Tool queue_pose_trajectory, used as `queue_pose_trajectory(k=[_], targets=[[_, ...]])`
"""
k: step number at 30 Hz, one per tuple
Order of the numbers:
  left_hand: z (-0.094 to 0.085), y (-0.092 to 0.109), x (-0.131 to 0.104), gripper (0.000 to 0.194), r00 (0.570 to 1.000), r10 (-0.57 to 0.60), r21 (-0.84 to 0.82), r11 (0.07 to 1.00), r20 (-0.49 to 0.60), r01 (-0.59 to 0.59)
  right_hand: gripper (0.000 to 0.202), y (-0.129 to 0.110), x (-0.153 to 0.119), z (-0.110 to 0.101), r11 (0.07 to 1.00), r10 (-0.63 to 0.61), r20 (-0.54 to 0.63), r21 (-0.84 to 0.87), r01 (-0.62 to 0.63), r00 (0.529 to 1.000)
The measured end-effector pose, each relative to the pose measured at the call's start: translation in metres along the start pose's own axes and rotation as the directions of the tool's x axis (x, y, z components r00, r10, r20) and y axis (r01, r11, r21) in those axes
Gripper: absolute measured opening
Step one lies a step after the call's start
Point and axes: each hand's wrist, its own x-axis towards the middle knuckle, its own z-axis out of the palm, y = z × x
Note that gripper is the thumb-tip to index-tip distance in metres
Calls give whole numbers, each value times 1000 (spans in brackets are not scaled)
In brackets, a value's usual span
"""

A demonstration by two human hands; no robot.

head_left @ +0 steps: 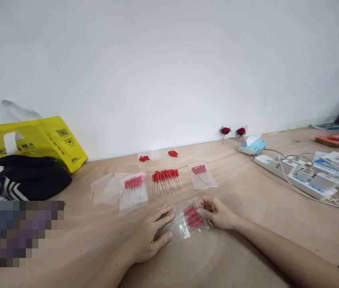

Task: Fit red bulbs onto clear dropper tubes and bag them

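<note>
A clear zip bag lies on the table between my hands, with several red-bulbed droppers inside. My right hand pinches the bag's right end near the bulbs. At its left end, my left hand has its fingers spread, fingertips and thumb touching the plastic. Just beyond, a row of loose red-bulbed droppers lies side by side. Filled bags flank the row: a left dropper bag and a right dropper bag.
Flat clear bags lie at left, and small bags of red bulbs by the wall. A yellow bag and black pouch stand far left. To the right are a tissue pack and a power strip with cables.
</note>
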Motion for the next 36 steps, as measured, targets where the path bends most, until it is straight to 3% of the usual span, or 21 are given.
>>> queue_pose_trajectory(k=[8,15,21,26,33,36], targets=[[0,-1,-1,43,1000,1,-7,1000,2,-1,20,-11,0,-7,994,76,98,-83,-68,992],[0,-1,-1,43,1000,-2,9,1000,17,2,17,-10,0,-6,979,164,33,-130,-158,986],[1,-1,-1,42,1000,4,12,1000,-2,-4,13,-6,-1,0,979,-36,-52,-201,25,998],[2,-3,-1,43,1000,-3,-9,1000,-3,3,14,-7,-2,-2,992,-11,44,-128,17,999],[0,0,0,46,1000,-16,0,1000,6,16,22,-1,0,-1,994,6,23,-112,-4,1000],[0,0,0,47,1000,-18,11,1000,16,18,26,-6,1,2,982,-58,9,-177,58,998]])
